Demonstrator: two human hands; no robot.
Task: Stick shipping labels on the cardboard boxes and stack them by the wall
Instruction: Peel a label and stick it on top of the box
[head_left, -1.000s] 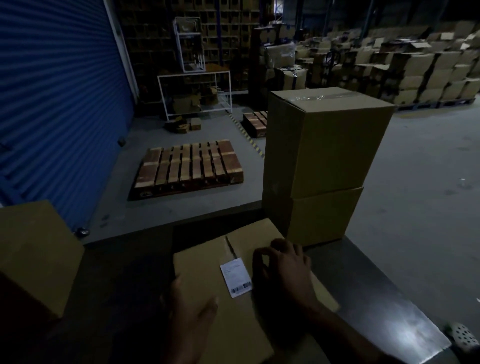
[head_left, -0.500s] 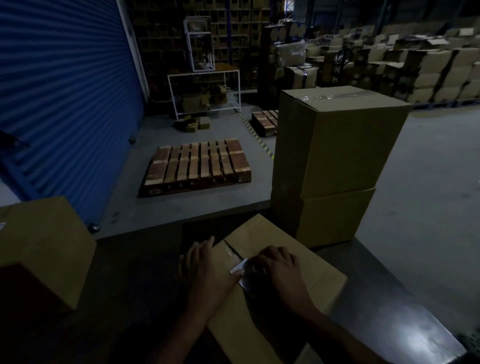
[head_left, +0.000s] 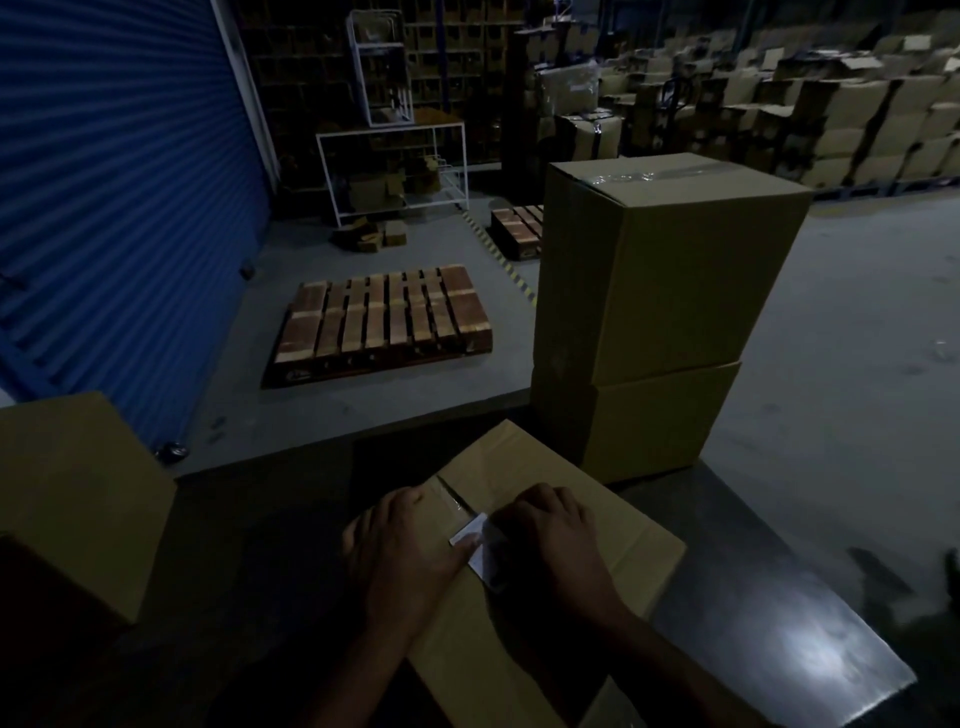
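The white label (head_left: 475, 545) was pressed flat on the box (head_left: 545, 597) near the table's (head_left: 779, 623) front edge, between the flat, unclenched left hand (head_left: 405, 561) and right hand (head_left: 556, 540).

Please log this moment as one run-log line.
step: pressing label | box on table | left hand and right hand flat on it

1. Roller door (head_left: 114, 197): blue, ribbed, along the left side.
2. Floor (head_left: 857, 322): grey concrete, with a yellow-and-black striped line (head_left: 501, 254).
3. Wooden pallet (head_left: 384, 319): flat on the floor near the door.
4. White wire rack (head_left: 395, 171): against dark shelving at the back.
5. Light: dim; one bright glare on the dark table (head_left: 810, 654).
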